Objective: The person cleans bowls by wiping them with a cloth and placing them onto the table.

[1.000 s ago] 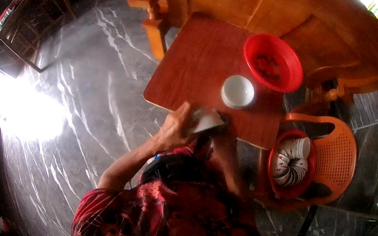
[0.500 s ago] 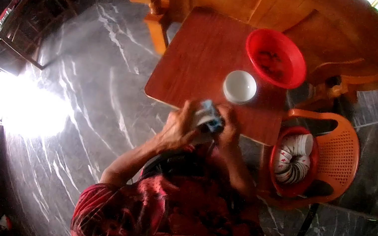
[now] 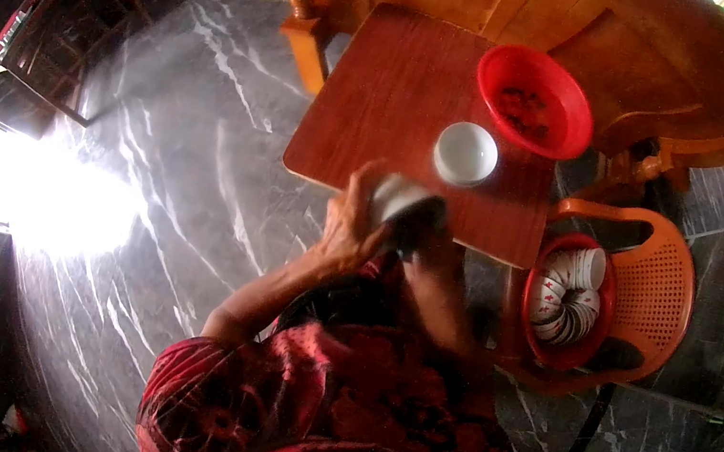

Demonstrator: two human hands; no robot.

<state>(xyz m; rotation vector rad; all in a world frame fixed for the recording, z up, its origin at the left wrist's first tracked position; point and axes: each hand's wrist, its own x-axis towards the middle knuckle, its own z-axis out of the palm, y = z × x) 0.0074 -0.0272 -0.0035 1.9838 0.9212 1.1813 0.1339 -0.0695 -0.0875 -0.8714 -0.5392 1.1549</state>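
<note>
left hand [image 3: 348, 219] gripping a tilted bowl [image 3: 398, 199], right hand [image 3: 429, 241] shadowed at its side, hold impossible to tell! this one's not yet set down; white bowl [image 3: 466, 154] beyond both hands on the worktop [image 3: 387, 85], nested bowls [image 3: 550, 304] off right.

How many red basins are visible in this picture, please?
2. One red basin is at the far right of the table; the other, with bowls inside, is on the orange chair. Dark edges might hide more.
</note>
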